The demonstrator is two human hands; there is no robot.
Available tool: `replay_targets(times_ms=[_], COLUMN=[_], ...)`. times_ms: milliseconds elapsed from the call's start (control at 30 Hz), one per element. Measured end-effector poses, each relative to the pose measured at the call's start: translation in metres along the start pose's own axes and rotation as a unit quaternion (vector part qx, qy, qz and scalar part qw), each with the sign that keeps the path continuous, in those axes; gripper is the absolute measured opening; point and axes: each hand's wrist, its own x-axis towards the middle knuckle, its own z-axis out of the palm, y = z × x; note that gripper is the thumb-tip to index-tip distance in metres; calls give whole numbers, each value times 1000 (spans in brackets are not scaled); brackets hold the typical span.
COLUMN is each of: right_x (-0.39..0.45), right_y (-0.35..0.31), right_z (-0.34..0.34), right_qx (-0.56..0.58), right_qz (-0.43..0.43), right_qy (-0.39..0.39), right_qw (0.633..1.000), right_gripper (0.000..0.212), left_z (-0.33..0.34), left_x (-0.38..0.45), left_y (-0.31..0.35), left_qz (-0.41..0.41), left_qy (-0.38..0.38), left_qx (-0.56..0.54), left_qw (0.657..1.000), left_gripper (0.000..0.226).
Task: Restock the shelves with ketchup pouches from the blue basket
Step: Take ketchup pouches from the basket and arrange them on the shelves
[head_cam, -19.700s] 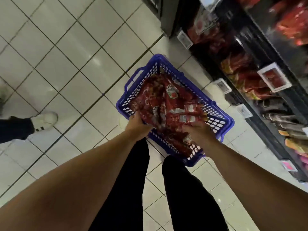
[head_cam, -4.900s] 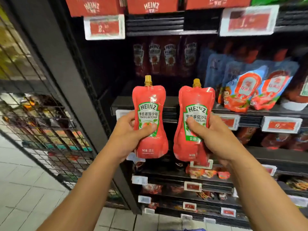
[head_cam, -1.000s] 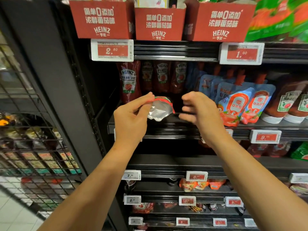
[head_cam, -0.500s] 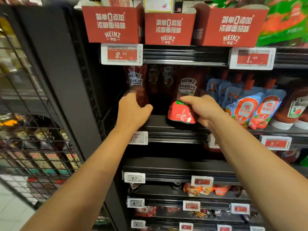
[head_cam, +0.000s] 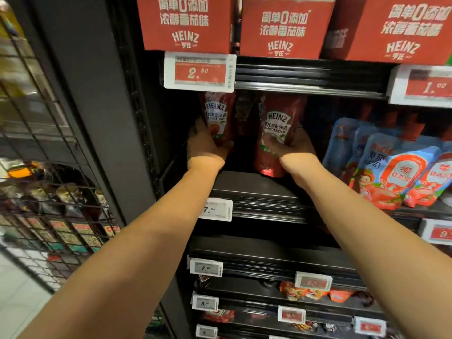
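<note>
Two red Heinz ketchup pouches stand upright on the dark shelf (head_cam: pixel 259 189) at chest height. My left hand (head_cam: pixel 206 145) grips the left pouch (head_cam: pixel 216 116) low on its body, deep at the shelf's left end. My right hand (head_cam: pixel 291 145) holds the right pouch (head_cam: pixel 277 133) from its right side, thumb across the white label, its base on the shelf. Another dark red pouch (head_cam: pixel 243 113) stands between and behind them. The blue basket is out of view.
Red Heinz cartons (head_cam: pixel 187 23) sit on the shelf above, with a price tag (head_cam: pixel 200 70) hanging over the left pouch. Blue and orange pouches (head_cam: pixel 393 167) fill the shelf to the right. A black upright (head_cam: pixel 102 113) and wire rack (head_cam: pixel 49 192) stand left. Lower shelves hold small packets.
Both hands have pushed farther into the shelf. The left pouch now stands upright in my left hand, and the right pouch has slid back from the front edge.
</note>
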Motion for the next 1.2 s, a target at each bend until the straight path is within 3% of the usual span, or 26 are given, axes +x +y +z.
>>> replay_targets(times_ms=[100,300,467,633,1000,1200], right_x=[20,49,57,74,65,68], right_y=[9,13,27,25,32,37], right_z=[11,20,24,34,50,49], right_qx=[-72,-262,-216,-300,-277,-255], right_qz=[-46,-23,-51,-51,-73,-72], right_qy=[-11,-59,-5,38,-4,-10], right_qw=[996,963,975,952,958,964], right_gripper=[35,59,55,64,54,52], left_z=[4,6,11,13,18,20], left_x=[6,17,22,29,31,33], left_y=[-3,-4,-4,-8,-9,-7], left_qz=[10,5,36,25,13,16], left_qy=[-9,-21,0,14,22,19], left_qx=[22,40,52,42,39,39], left_qw=[1000,999,998,999,999,999], left_gripper=[101,100,97,92,62,65])
